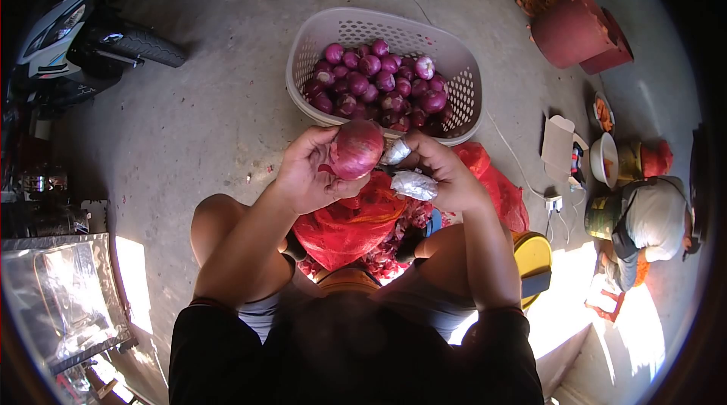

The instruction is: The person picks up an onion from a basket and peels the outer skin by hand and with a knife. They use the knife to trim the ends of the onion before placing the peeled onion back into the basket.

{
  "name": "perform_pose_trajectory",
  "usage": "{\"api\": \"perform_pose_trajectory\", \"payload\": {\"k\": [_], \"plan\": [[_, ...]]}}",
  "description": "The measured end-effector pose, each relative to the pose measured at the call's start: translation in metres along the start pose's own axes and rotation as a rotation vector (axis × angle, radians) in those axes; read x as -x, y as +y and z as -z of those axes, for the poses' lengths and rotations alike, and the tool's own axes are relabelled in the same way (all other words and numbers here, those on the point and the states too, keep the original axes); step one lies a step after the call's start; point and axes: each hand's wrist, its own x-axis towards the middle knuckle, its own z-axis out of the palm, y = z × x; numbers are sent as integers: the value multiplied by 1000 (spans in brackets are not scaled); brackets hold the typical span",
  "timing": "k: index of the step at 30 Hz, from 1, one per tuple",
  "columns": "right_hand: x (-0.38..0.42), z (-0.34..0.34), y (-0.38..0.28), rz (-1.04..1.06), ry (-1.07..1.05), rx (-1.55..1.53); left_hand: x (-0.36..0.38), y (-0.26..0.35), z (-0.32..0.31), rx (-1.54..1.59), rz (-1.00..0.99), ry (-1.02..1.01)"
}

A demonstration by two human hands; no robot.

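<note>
The left hand [307, 170] grasps a red onion [356, 149] between thumb and fingers; the right hand [452, 178], just beside it, is curled, silver wrappings [414, 185] on its digits, though whether it grips a small blade I cannot tell. Just beyond both hands runs the near rim of a perforated plastic basket [463, 68] holding red onions [371, 87], which limits forward reach. Left of the left hand, concrete floor [212, 117] stretches wide towards a motorcycle's front wheel [144, 43]. Red mesh [348, 227] bunches below the hands between the knees; more mesh [496, 185] lies right of the right hand, with a cardboard box [559, 143] and a crouching person [655, 215] farther out.
</note>
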Motion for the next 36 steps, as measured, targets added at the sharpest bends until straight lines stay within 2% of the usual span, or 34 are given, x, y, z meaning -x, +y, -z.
{"api": "perform_pose_trajectory", "payload": {"k": [3, 6, 9, 10, 12, 14, 15, 17, 18, 21, 25, 36], "plan": [[-1, -4, 1, 29, 18, -40, 2, -1, -2, 103, 38, 50], [-3, -5, 1, 53, 21, -38, 0, -1, 6, 231, 63, -137], [-3, 2, -2, -21, 26, 68, 0, 2, 2, 70, -18, -17], [-3, 6, 4, -14, 101, 213, 1, 2, -2, 23, -63, 86], [-5, 9, 9, 22, 192, 298, 2, 2, -11, -72, -153, 292], [-4, 9, 4, 100, 321, 464, 1, 3, -12, -386, -279, 238], [-2, 6, 7, 123, 345, 450, 0, 4, -12, -542, -342, 210], [1, 2, 17, 170, 387, 416, -3, 3, -13, -597, -426, 235], [-1, -3, 12, 280, 407, 564, -5, 2, -11, -642, -475, 235], [-6, -11, 10, 254, 385, 688, -7, -2, -15, -745, -595, 239], [-9, -16, 15, 304, 415, 647, -10, -4, -18, -795, -712, 200], [-9, -14, 10, 298, 363, 642, -10, -8, -12, -754, -626, 192]]}}
